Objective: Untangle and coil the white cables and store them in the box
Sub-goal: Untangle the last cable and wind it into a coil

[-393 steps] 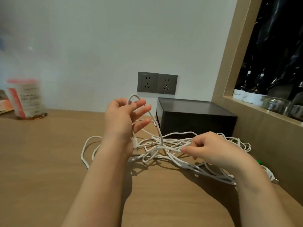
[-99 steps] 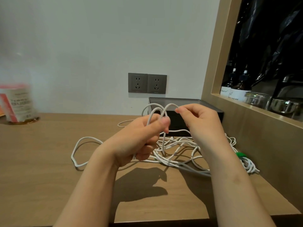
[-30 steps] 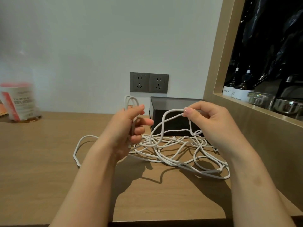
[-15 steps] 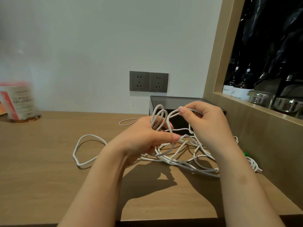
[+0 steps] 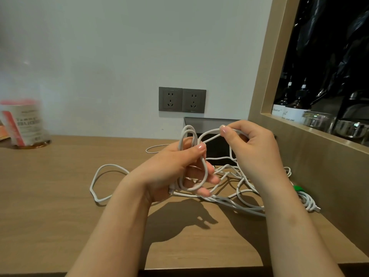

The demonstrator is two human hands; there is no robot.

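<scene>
A tangle of white cables (image 5: 235,188) lies on the wooden counter (image 5: 50,196) in front of a black box (image 5: 211,124) by the wall. My left hand (image 5: 175,170) holds several loops of one white cable wound round its fingers, thumb pressed on them. My right hand (image 5: 253,144) pinches the same cable just to the right, at the level of the box's rim, with the strand running across to the loops. One loose loop (image 5: 105,182) trails left on the counter. A bundled cable with a green tie (image 5: 299,189) lies at the right.
A double wall socket (image 5: 182,99) sits above the box. A red-and-white canister (image 5: 24,122) stands at the far left. A wooden shelf frame (image 5: 279,120) with bottles and glass jars bounds the right side. The counter's front edge runs along the bottom.
My hands have stayed close together above the tangle since half a second ago; the left fingers have opened out slightly with the loops hanging round them, and my right hand still pinches the strand.
</scene>
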